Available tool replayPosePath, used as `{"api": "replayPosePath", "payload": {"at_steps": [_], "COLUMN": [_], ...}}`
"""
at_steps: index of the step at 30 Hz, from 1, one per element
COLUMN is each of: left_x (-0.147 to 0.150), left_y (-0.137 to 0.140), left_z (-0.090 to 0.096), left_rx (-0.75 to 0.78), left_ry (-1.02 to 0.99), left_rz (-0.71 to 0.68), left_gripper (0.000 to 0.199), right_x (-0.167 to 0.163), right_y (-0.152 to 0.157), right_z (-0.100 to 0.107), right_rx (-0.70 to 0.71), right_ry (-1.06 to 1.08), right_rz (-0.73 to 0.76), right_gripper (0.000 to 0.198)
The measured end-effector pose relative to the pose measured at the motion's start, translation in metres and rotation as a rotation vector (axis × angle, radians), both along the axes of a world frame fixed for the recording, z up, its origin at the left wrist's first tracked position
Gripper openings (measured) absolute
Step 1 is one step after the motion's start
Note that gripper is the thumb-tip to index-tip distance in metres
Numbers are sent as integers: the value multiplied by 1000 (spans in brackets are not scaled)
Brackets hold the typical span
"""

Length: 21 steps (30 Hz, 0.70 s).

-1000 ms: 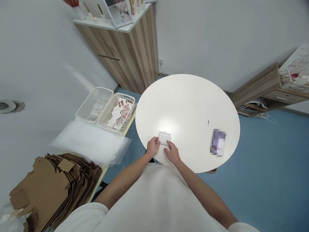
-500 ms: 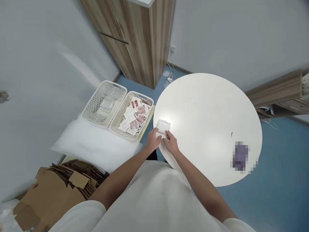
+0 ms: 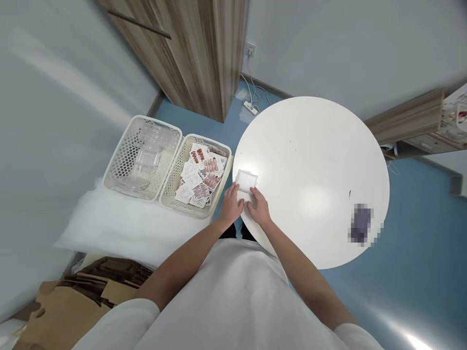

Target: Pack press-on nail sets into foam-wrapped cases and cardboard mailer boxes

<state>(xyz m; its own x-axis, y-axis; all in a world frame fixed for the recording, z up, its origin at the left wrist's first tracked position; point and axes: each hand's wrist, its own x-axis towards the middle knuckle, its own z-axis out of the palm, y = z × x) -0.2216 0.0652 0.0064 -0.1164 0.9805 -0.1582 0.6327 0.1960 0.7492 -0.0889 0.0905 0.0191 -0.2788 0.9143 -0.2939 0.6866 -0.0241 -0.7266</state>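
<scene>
A small flat packet of white foam wrap [image 3: 246,181] lies at the left edge of the round white table [image 3: 310,146], with thin layers showing along its far side. My left hand [image 3: 230,204] has its fingers curled on the near left corner. On the near right corner, my right hand [image 3: 260,208] does the same, its thumb close to the left thumb. Both hands grip the wrap between them; what is inside it, if anything, is hidden.
Left of the table, one white basket [image 3: 168,197] holds carded sets of false nails [image 3: 210,165]; another basket [image 3: 126,129] holds clear plastic boxes [image 3: 149,159]. White foam sheets [image 3: 127,221] and flattened cardboard boxes [image 3: 73,311] lie nearer me. A blurred purple object [image 3: 361,223] sits at right.
The whole view has shifted slightly as my head moved. My hands stay at the wrap, whose near edge looks flatter and straighter between them.
</scene>
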Motion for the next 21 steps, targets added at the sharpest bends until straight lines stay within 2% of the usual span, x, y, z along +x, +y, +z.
{"api": "replayPosePath", "payload": {"at_steps": [6,11,15,21], "left_x": [4,4,10,27], "left_y": [-1,-15,-44,-104], "left_z": [-5,6,17,17], "left_rx": [25,30,35,-51], "left_ry": [-20,-63,-40,-1], "left_rz": [10,49,91,233], "left_gripper": [62,75,73,65], "right_x": [5,11,32,53], "right_y": [4,-4,-29,-69], "right_z": [-7,-3,0,-5], "right_rx": [19,5,-72,-125], "right_ry": [23,93,211,297], "right_rz": [88,56,19,24], "right_gripper": [60,74,78,72]}}
